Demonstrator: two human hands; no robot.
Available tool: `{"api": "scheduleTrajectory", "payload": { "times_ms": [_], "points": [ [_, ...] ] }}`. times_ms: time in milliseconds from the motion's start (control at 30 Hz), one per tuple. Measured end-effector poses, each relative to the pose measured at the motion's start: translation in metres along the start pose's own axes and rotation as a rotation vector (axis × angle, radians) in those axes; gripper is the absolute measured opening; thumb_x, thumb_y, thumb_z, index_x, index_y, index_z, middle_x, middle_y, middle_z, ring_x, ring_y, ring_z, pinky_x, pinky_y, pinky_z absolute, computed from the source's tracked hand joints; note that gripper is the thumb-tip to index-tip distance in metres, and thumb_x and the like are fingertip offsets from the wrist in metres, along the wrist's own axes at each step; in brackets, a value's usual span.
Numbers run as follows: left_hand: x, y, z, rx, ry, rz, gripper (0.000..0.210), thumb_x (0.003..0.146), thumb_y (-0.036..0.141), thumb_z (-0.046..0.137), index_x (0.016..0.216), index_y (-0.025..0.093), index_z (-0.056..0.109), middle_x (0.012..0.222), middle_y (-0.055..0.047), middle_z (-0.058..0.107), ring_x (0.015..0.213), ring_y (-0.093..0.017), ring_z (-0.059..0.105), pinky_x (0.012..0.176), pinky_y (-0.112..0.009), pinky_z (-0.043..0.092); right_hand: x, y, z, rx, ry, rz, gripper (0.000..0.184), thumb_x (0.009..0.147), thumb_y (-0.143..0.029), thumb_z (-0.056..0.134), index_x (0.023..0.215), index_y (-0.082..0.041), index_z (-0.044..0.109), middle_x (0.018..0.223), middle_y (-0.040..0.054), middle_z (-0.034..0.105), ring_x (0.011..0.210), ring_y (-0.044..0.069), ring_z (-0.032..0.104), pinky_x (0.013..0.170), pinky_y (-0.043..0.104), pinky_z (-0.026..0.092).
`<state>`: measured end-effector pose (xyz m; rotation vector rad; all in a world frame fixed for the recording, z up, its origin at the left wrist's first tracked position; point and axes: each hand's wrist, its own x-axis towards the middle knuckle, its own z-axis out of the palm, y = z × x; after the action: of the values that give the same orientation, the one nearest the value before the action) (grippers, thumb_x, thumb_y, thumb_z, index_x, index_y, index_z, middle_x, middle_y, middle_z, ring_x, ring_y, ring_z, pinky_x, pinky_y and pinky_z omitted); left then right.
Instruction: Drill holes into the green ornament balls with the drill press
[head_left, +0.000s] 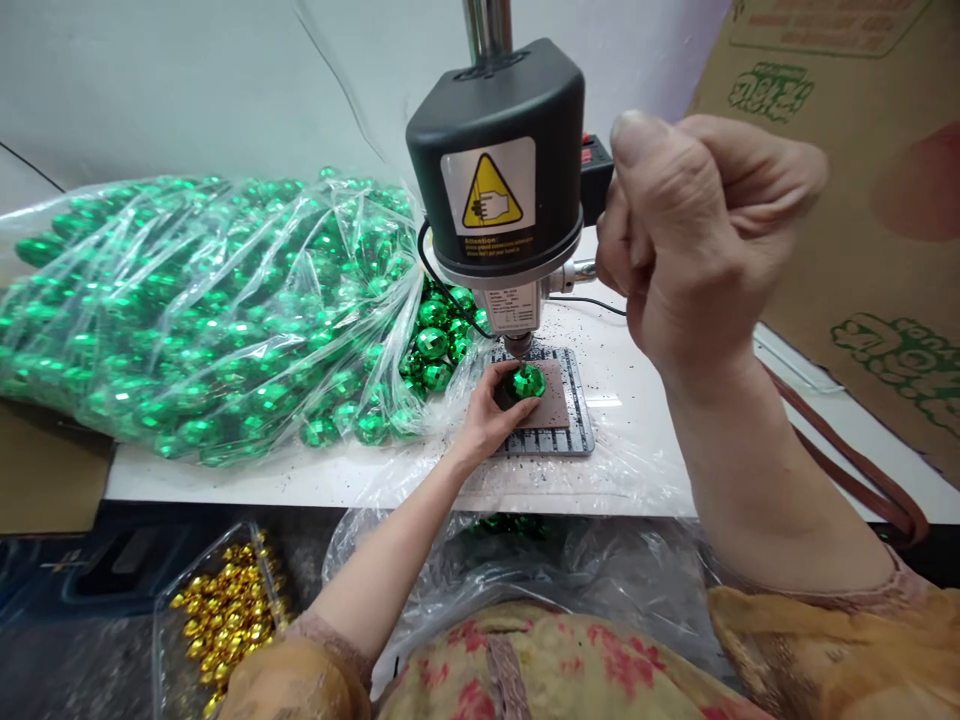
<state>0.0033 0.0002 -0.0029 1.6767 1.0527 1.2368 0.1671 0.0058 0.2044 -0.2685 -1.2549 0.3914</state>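
A green faceted ball point(529, 380) is being pinched between the thumb and fingers of the left hand point(491, 408), right under the chuck point(519, 345) of a small black bench drill press point(495, 150). The ball is held over a square brownish pad point(556, 400), which is laid on the slotted grey base plate point(581, 430). The bit is lined up with the top of the ball, but whether it's actually gone in can't be told from this angle.

The right hand point(697, 230) is curled into a tight fist, raised way up close to the camera, and wrapped around the end of the chrome feed lever point(581, 272). The lever's outer end is hidden by the fist, so the grip itself can't be made out.

A yellow hand-warning sticker point(489, 190) is stuck on the front of the drill's housing. Dark shavings are scattered across the white tabletop point(247, 487) around the base plate. A big clear plastic bag point(202, 320) stuffed with more of the green balls is laid out to the left, with some loose ones point(433, 343) bunched at its mouth, just behind the left hand. Down below the table edge, a clear tray point(160, 640) is loaded with small shiny gold pieces point(232, 610). On the right, a large printed cardboard box point(862, 240) is propped up, and a floral apron point(562, 670) is worn by the person.
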Motion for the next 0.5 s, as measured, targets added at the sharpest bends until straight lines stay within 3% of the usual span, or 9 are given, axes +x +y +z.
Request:
{"api": "scheduleTrajectory", "payload": {
  "times_ms": [333, 500],
  "points": [
    [-0.003, 0.008, -0.002, 0.006, 0.019, 0.041, 0.055, 0.079, 0.048, 0.083, 0.119, 0.02, 0.059, 0.114, -0.01, 0.07, 0.108, -0.025, 0.068, 0.097, -0.042, 0.055, -0.001, -0.001, 0.001, -0.009, 0.009, 0.009, 0.054, 0.084, -0.038, 0.072, 0.049, -0.019, 0.035, 0.041, -0.0069, 0.028, 0.037, 0.004, 0.026, 0.043, 0.028, 0.017],
    [-0.004, 0.009, -0.001, -0.033, 0.01, 0.03, 0.056, 0.078, 0.048, 0.083, 0.119, 0.02, 0.058, 0.116, -0.01, 0.07, 0.111, -0.025, 0.068, 0.099, -0.043, 0.054, -0.018, -0.008, -0.003, -0.142, 0.054, 0.086, 0.052, 0.092, -0.024, 0.063, 0.05, -0.017, 0.033, 0.047, -0.0061, 0.03, 0.042, 0.002, 0.031, 0.049, 0.027, 0.019]
  ]
}}
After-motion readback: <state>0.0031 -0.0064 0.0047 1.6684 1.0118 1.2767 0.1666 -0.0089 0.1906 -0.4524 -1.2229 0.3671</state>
